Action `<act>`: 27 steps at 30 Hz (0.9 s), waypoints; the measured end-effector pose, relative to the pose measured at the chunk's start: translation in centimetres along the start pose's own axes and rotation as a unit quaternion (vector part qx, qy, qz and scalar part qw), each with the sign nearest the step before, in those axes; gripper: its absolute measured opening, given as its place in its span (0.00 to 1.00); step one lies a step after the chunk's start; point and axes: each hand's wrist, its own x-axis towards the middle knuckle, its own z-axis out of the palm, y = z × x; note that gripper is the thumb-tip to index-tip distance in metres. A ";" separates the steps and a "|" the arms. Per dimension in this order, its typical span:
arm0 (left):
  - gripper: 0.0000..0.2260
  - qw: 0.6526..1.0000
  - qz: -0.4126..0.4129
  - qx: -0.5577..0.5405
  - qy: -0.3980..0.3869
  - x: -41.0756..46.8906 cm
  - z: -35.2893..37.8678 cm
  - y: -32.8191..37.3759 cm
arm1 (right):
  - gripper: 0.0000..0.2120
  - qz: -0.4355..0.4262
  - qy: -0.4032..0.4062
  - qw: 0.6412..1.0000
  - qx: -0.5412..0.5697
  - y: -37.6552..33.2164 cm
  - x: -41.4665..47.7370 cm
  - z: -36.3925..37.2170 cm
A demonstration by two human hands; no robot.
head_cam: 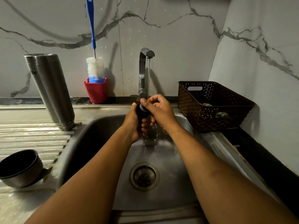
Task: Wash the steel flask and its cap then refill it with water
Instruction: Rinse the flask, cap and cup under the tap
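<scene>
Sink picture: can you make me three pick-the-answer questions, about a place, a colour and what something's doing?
1. Where is the tall steel flask? A) in the basin B) on the ribbed steel draining board C) in a basket
2. What colour is the plastic brush holder? A) green B) red C) yellow
3. What is the curved steel tap doing? A) running B) off C) wrapped in cloth
Answers: 1 B, it stands on the ribs; 2 B, red beneath the white bristles; 3 A, a thin stream falls on the small black cap that the left hand and right hand hold.
</scene>
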 end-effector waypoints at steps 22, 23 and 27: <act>0.31 0.998 -0.030 -0.018 0.045 1.1 0.0 -0.5 | 0.06 0.110 -0.027 0.990 0.084 0.8 0.6 -0.5; 0.30 0.999 -0.014 -0.006 0.050 0.9 0.1 -0.5 | 0.09 0.113 -0.026 0.989 0.090 0.7 0.5 -0.5; 0.15 0.991 0.116 0.034 0.065 0.1 0.4 -0.7 | 0.12 0.149 -0.016 0.985 0.086 0.9 0.5 -0.6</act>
